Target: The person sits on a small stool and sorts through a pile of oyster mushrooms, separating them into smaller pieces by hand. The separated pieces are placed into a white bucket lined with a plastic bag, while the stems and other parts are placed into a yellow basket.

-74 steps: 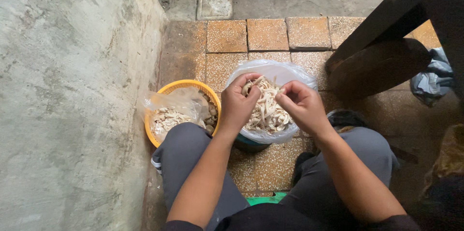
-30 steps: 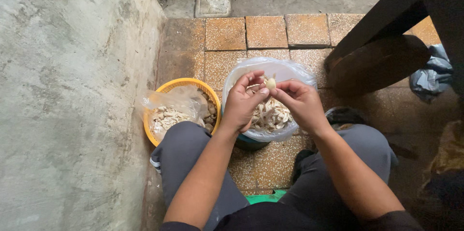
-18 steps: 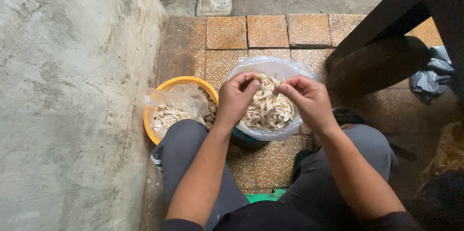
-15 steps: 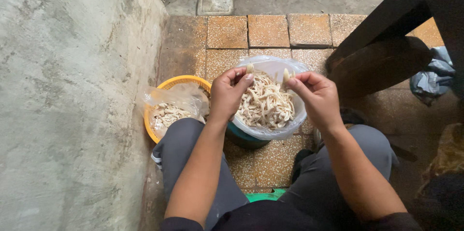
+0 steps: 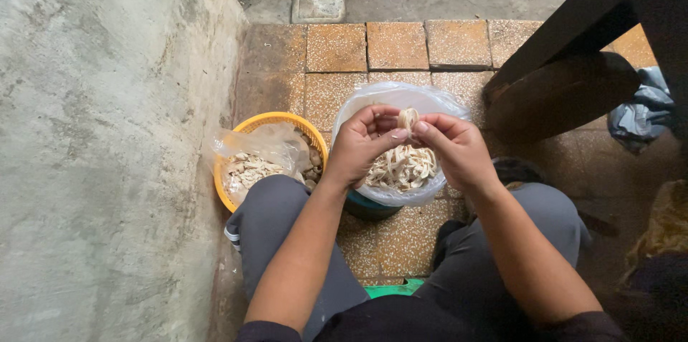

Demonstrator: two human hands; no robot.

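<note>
We're crouched by the concrete wall on the tiled floor. Yellow basket sits left of the plastic-lined bowl. Over that bowl our left hand and right hand both pinch one pale strip, fingertips clamped together.

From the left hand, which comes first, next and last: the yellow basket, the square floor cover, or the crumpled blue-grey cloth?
Measured from the left hand in the head view:
1. Yellow basket, just beside it on the left, by the wall.
2. Square floor cover, up ahead past the tiles.
3. Blue-grey cloth, far over at the right edge.
</note>
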